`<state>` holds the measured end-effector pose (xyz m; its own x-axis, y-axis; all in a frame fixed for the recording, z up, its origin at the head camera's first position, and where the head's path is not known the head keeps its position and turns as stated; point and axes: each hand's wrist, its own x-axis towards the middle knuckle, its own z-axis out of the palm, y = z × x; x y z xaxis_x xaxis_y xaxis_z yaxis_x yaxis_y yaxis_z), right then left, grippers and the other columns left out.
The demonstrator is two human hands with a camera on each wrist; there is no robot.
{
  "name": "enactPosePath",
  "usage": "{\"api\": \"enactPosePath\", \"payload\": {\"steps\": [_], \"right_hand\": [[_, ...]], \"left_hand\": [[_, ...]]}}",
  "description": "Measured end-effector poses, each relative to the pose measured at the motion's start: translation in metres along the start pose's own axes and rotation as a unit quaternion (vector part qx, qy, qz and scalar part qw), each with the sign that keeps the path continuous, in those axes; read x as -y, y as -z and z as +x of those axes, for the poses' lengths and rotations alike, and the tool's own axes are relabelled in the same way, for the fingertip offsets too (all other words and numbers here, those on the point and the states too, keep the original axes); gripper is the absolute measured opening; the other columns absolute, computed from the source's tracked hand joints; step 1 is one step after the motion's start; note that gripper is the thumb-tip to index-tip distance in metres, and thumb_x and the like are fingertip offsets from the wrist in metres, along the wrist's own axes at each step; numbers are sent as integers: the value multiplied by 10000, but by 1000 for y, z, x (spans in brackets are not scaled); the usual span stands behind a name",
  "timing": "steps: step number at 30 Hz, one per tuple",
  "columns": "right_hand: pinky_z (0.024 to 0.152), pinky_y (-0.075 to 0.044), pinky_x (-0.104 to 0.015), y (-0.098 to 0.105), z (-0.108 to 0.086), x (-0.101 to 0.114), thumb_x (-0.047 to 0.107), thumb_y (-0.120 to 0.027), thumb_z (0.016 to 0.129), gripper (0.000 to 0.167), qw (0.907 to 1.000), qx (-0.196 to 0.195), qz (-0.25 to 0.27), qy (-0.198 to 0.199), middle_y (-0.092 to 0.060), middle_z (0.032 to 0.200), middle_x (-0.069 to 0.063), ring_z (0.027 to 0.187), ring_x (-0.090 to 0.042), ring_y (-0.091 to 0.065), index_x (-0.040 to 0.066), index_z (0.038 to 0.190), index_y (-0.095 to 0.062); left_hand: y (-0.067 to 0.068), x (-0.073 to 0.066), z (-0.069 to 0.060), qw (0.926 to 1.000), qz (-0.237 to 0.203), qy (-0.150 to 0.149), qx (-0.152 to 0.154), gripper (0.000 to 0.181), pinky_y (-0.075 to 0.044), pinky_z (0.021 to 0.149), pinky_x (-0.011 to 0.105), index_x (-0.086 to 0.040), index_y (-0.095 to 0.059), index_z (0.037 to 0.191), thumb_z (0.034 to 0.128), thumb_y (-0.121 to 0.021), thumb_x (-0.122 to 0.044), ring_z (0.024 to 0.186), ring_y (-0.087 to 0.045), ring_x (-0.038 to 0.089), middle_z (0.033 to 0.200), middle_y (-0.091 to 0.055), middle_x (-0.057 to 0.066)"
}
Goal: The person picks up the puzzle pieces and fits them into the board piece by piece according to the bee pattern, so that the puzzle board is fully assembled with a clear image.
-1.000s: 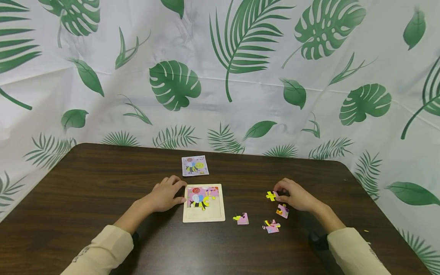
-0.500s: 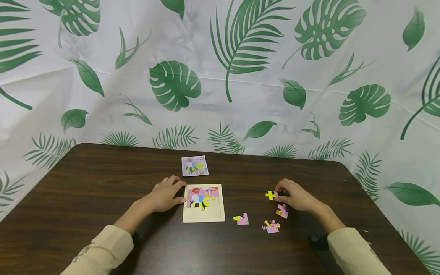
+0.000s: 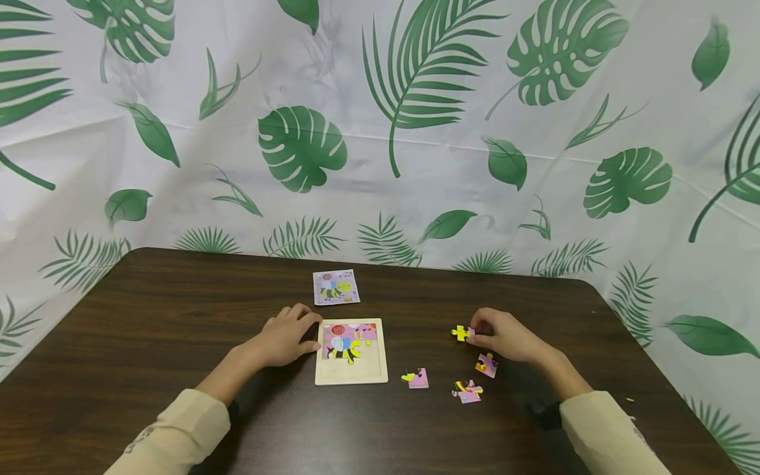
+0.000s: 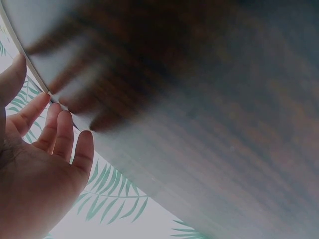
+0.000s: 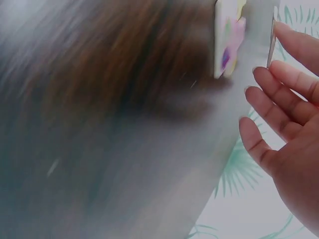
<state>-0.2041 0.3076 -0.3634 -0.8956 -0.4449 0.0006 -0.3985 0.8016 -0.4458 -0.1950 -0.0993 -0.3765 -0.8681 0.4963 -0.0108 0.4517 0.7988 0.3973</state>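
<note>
right fingers (image 3: 483,342) pinching puzzle piece (image 3: 461,334), left (image 3: 309,320) touching tray (image 3: 369,369)

The worktop (image 3: 178,290) is streaky dark brown; past its far edge, the white cloth (image 3: 427,198) carries a green leaf print. Near that edge, the lilac card (image 3: 336,287) shows yellow and black. The pale-wood puzzle board (image 3: 372,369) frames pink, yellow and black. The pinched piece (image 3: 460,333) is yellow and pink.

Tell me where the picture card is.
In the head view, the picture card lies on the table just left of centre, beyond the puzzle board and ahead and to the right of the left hand.
</note>
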Motion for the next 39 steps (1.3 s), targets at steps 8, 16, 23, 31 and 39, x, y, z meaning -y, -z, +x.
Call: {"api": "enactPosePath", "payload": {"steps": [8,16,23,31,39], "right_hand": [[718,-453,-349,-8,17,22,198,-689,821,175,9997,-51,-11,258,-555,851,28,782,-142,-522,82,896,-581],[776,-457,-362,-19,34,50,185,-690,822,163,9983,11,16,588,-552,876,26,834,-151,-538,89,899,-582],[801,-456,-358,-29,46,75,189,-692,821,172,9973,77,60,725,-554,893,19,861,-158,-545,87,905,-583],[793,-451,-333,-45,55,95,182,-690,823,187,9937,235,-76,1092,-550,919,3,866,-156,-527,74,927,-579],[771,-443,-312,-58,60,111,176,-695,818,195,9923,434,-71,1157,-543,894,-5,829,-154,-496,66,926,-575]], "left_hand": [[0,0,0,10000,12,-23,-9,417,-352,829,542,-52,-527,1218,864,-634,-246,1078,-425,354,1183,-457,171],[2,-1,-1,10000,22,-4,6,415,-350,829,539,-50,-524,1221,866,-633,-236,1084,-423,357,1186,-456,172],[1,-1,1,10000,35,10,36,417,-351,832,537,-47,-522,1222,866,-633,-233,1091,-420,355,1186,-454,173],[1,-2,2,10000,33,39,83,420,-354,832,542,-32,-519,1219,862,-638,-221,1088,-432,340,1176,-462,171],[2,-3,2,9999,-15,57,110,421,-352,839,545,-28,-517,1220,863,-637,-217,1092,-432,340,1171,-465,169]]}}
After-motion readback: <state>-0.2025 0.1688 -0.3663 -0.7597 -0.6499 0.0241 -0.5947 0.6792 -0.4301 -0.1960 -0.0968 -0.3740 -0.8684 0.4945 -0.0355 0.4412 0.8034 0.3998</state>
